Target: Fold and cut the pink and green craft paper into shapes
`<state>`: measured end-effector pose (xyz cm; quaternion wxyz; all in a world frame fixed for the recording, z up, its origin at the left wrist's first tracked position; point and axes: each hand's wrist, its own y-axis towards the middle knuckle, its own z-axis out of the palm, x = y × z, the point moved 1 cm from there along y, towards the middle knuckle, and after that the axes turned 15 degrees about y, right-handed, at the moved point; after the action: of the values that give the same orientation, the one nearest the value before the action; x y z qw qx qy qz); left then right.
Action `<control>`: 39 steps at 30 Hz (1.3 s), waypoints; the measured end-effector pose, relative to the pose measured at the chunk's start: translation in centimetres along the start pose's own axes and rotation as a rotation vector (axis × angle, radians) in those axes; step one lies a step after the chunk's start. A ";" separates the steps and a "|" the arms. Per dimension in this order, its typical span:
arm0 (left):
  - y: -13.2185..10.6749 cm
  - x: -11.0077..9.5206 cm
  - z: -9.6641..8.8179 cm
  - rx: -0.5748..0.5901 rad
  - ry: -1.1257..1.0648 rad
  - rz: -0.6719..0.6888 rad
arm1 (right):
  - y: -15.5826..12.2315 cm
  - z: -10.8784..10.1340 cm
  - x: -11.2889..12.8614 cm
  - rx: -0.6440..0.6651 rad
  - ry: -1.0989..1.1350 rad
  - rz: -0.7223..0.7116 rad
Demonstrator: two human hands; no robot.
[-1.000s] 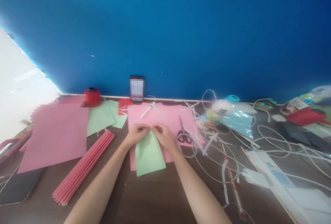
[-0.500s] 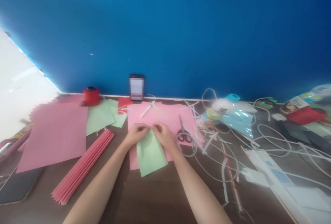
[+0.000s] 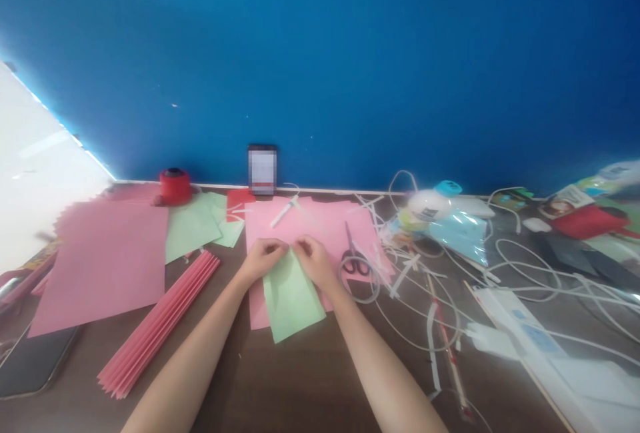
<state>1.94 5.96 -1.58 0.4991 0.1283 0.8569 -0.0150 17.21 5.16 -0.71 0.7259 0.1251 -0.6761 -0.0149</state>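
My left hand (image 3: 262,257) and my right hand (image 3: 315,260) meet at the far edge of a light green paper sheet (image 3: 291,298). Both hands pinch that edge with curled fingers. The green sheet lies on a pink paper sheet (image 3: 320,226) on the dark wooden table (image 3: 300,386). Scissors (image 3: 353,258) with dark handles rest on the pink sheet just right of my right hand. A white pen-like stick (image 3: 284,211) lies further back on the pink sheet.
A pleated pink paper stack (image 3: 160,323) and a large pink sheet (image 3: 105,260) lie left, with green sheets (image 3: 193,228) and a red tape roll (image 3: 175,186) behind. A phone (image 3: 263,169) leans on the blue wall. White paper strips and cords (image 3: 450,286), packets and a dark phone (image 3: 30,366) crowd the sides.
The hands have stayed pinching the green sheet's far edge; the sheet's near end has swung slightly right. The view shifted a little.
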 end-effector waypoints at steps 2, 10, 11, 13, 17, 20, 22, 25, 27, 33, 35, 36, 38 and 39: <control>0.0 -0.1 0.0 0.002 -0.004 -0.008 | 0.0 0.0 0.0 -0.003 0.003 0.010; -0.2 -0.3 -0.2 0.012 -0.029 -0.040 | 0.2 -0.1 0.0 -0.007 0.067 0.080; -0.2 -0.4 -0.2 0.016 -0.030 -0.037 | 0.2 -0.1 0.0 0.001 0.071 0.080; -0.2 -0.5 -0.3 0.022 -0.025 -0.031 | 0.3 -0.2 -0.1 0.006 0.081 0.076; -0.2 -0.8 -0.3 0.030 -0.024 -0.029 | 0.3 -0.4 -0.3 -0.008 0.111 0.068; -0.3 -0.8 -0.3 0.027 -0.037 -0.056 | 0.4 -0.6 -0.2 -0.041 0.129 0.076; -0.3 -0.7 -0.3 0.019 -0.049 -0.075 | 0.4 -0.7 -0.1 -0.062 0.148 0.091; -0.3 -0.5 -0.2 0.017 -0.066 -0.077 | 0.4 -0.6 0.0 -0.071 0.193 0.113; -0.3 -0.4 -0.2 0.014 -0.074 -0.081 | 0.4 -0.5 -0.1 -0.046 0.219 0.132; -0.5 -1.1 -0.8 -0.130 -0.153 -0.108 | 0.5 -0.7 -0.3 -0.037 0.213 0.106; -0.8 -1.4 -1.0 -0.144 -0.271 -0.112 | 0.6 -0.9 -0.3 -0.143 0.249 0.089; -0.9 -1.5 -1.0 -0.138 -0.342 -0.108 | 0.6 -1.1 -0.3 -0.199 0.274 0.086; -1.0 -1.5 -0.9 -0.120 -0.446 -0.085 | 0.6 -1.3 -0.3 -0.289 0.319 0.085; -1.0 -1.4 -0.8 -0.122 -0.456 -0.069 | 0.6 -1.3 -0.3 -0.315 0.337 0.090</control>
<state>1.64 4.88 -0.10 0.6858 0.0619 0.7251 -0.0090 18.36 6.05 -0.96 0.8389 -0.0192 -0.5398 -0.0669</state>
